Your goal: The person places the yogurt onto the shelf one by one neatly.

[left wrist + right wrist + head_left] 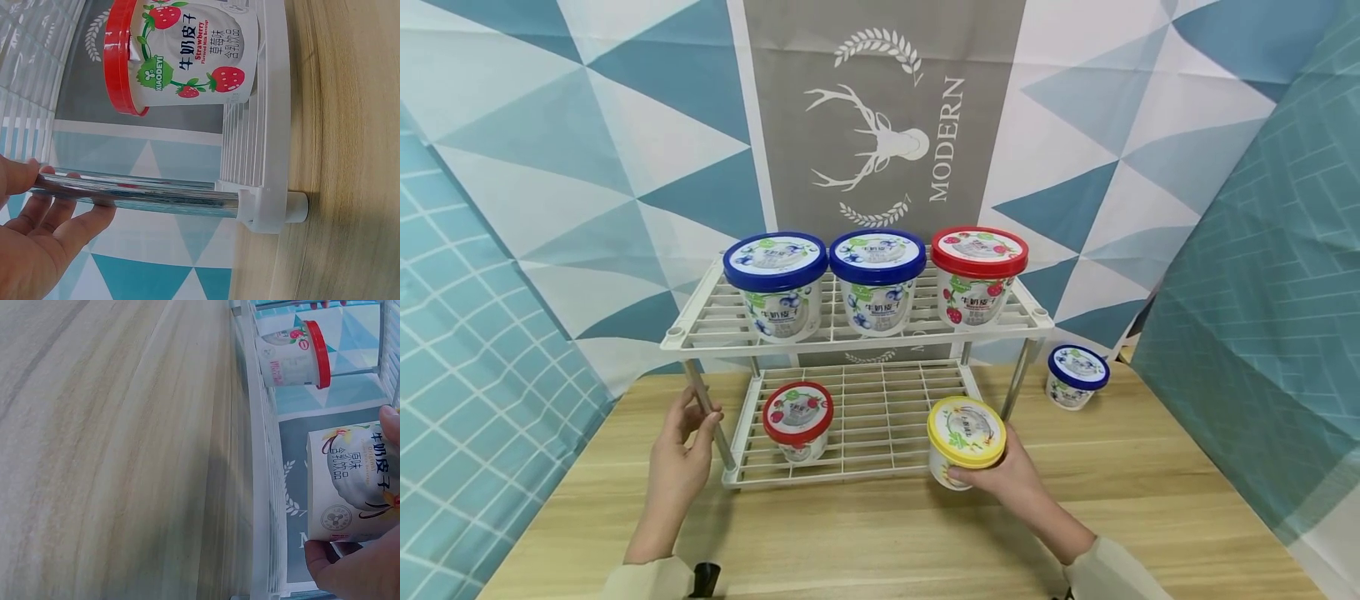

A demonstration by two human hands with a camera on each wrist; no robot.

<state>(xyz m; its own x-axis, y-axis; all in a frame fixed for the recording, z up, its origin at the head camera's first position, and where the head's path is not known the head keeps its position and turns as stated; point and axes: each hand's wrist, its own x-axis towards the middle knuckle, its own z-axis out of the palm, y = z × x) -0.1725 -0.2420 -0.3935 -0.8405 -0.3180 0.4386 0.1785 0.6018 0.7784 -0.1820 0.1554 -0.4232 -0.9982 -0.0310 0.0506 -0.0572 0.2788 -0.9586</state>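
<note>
My left hand (681,454) grips the front left metal post (137,192) of a white two-tier rack (857,342), thumb on one side and fingers on the other. In my right hand (1018,479) is a yellow-lidded tub (966,442), upright at the front right of the lower shelf. The right wrist view shows the thumb and fingers on opposite sides of its printed wall (350,481). A red-lidded strawberry tub (798,421) stands on the left of the lower shelf, close to my left hand.
On the upper shelf stand two blue-lidded tubs (778,287) (878,283) and a red-lidded tub (977,277). Another blue-lidded tub (1077,377) sits on the wooden table (850,542), right of the rack. Patterned cloth (880,125) hangs behind.
</note>
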